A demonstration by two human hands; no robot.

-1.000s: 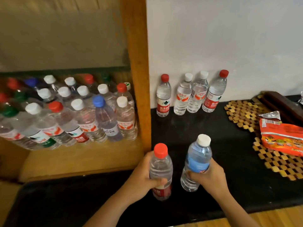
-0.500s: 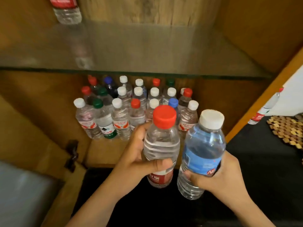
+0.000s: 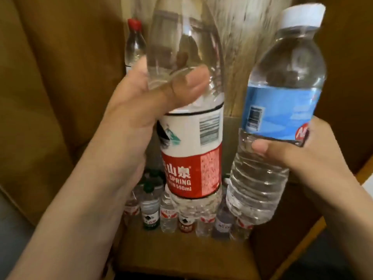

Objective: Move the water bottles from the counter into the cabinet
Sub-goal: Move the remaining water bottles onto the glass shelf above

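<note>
My left hand (image 3: 141,102) grips a clear water bottle with a red and white label (image 3: 191,154), raised high in front of the wooden cabinet (image 3: 50,87); its cap is out of frame. To its right, my right hand (image 3: 302,156) grips a white-capped bottle with a blue label (image 3: 280,110), tilted slightly right. Both bottles are held up close to the camera. Behind and below them, several small water bottles (image 3: 167,217) stand in a row on the cabinet's lower shelf. One red-capped bottle (image 3: 134,43) stands higher up at the back.
The cabinet's brown side walls close in on the left and right (image 3: 347,77). A bare strip of wooden shelf floor (image 3: 181,257) lies in front of the row of stored bottles. A sliver of white shows at the right edge.
Both hands have lifted their bottles up and forward into the cabinet opening, much closer to the camera. The view has swung away from the counter; the glass shelf is no longer visible.
</note>
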